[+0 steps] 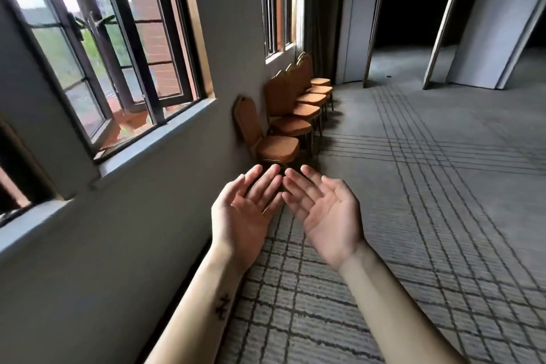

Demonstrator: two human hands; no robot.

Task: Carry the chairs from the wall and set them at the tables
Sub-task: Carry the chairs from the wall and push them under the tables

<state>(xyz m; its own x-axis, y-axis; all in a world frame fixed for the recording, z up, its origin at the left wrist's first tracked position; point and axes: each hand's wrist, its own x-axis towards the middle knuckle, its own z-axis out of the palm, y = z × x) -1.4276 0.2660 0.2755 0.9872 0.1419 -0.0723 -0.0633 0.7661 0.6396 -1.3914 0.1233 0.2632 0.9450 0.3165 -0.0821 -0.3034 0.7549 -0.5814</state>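
Along the wall (pixel 230 38), chairs (pixel 295 115) stand in a row, orange padded seats facing out over the carpet (pixel 428 201), backs toward the wall. The nearest chair (pixel 276 147) sits slightly apart from the rest; whether its back touches the wall or stands just off it can't be told. The chairs behind it are packed tight, seat beside seat, running toward a dark curtain (pixel 322 9) at the far end. Exact count unclear. Some seats sit higher than the nearest one; stacked or not, can't tell.

Left grip (pixel 245 216) and right grip (pixel 328 216) are both held out in front, palms up, fingers straight and loosely spread. Both released, holding nothing. Their fingertips nearly meet; touching or not is unclear. Both hover in the air, lined up just below the nearest chair's seat in the view, not touching it. Bare forearms come in from the bottom edge. A small dark mark (pixel 223 306) shows on the left forearm.

A window (pixel 97 47) is at left, dark frame, one pane swung outward, brick and greenery outside. A grey sill (pixel 153 136) runs below it. A second window (pixel 276 6) is farther down, above the chairs. The carpet is grey with dark grid lines. At far right, pale partition panels (pixel 478 23) stand angled, with a dark room (pixel 413 3) beyond.
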